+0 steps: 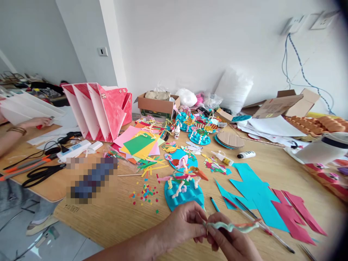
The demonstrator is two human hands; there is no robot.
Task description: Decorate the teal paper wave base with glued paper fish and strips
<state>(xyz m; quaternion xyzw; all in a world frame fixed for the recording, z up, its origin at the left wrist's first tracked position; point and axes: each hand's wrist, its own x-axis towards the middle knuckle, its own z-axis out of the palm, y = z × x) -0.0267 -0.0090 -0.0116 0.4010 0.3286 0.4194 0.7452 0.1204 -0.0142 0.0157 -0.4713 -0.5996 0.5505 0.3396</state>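
Near the table's front edge, a pale green crinkled strip (230, 227) with an orange strip along part of it runs out to the right from my fingers. My right hand (231, 241) pinches it near its left end. My left hand (187, 224) is closed at that same end, fingertips meeting those of the right; its exact hold is partly hidden. Just beyond my left hand lies a blue scalloped base (174, 199) bearing curly paper strips and small paper shapes. A blue pen (214, 204) rests to its right.
Blue paper (255, 192) and red paper pieces (292, 214) lie right, with pens across them. Confetti (146, 194), coloured sheets (138, 145), black scissors (43, 174) and a power strip (74, 150) are left. Glue bottles (224, 158) stand or lie mid-table. Another person's hand (40, 122) works far left.
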